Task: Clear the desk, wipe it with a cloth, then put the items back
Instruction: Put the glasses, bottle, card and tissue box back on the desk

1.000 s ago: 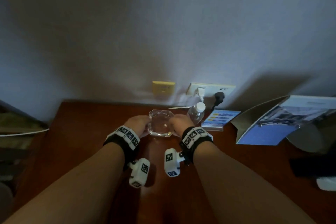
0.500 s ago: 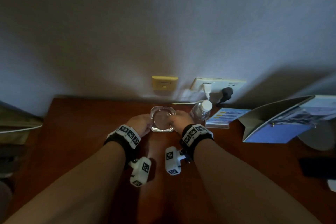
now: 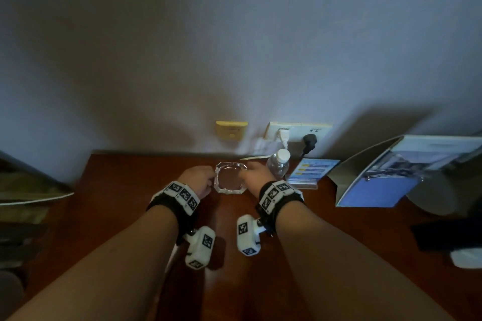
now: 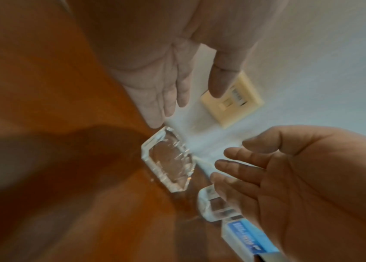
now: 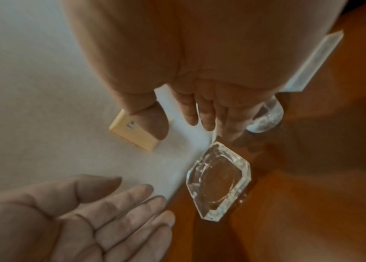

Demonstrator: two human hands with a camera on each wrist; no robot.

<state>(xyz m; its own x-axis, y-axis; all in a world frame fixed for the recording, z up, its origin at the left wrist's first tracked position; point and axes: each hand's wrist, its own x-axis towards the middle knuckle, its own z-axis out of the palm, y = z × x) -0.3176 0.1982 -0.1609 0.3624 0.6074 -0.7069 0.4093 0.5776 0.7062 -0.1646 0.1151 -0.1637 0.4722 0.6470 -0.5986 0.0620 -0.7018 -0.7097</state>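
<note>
A clear octagonal glass ashtray (image 3: 230,177) rests flat on the brown wooden desk (image 3: 117,203), close to the wall. My left hand (image 3: 198,177) is just left of it and my right hand (image 3: 254,174) just right of it. The left wrist view shows the ashtray (image 4: 168,163) with my left fingers (image 4: 166,99) straight above its corner and the right hand (image 4: 267,168) open beside it. In the right wrist view the ashtray (image 5: 220,180) lies between my right fingers (image 5: 199,115) and the left palm (image 5: 110,212). Neither hand grips anything.
A capped water bottle (image 3: 279,164) stands right behind my right hand. Next to it are a blue sign in a clear stand (image 3: 310,172) and an open folder (image 3: 391,172). Wall sockets with plugs (image 3: 297,130) and a yellow plate (image 3: 230,130) sit above the desk's back edge.
Both hands gripped the ashtray's sides before. Now they have let go and their fingers have straightened, a little apart from it. The ashtray stays on the desk by the wall.
</note>
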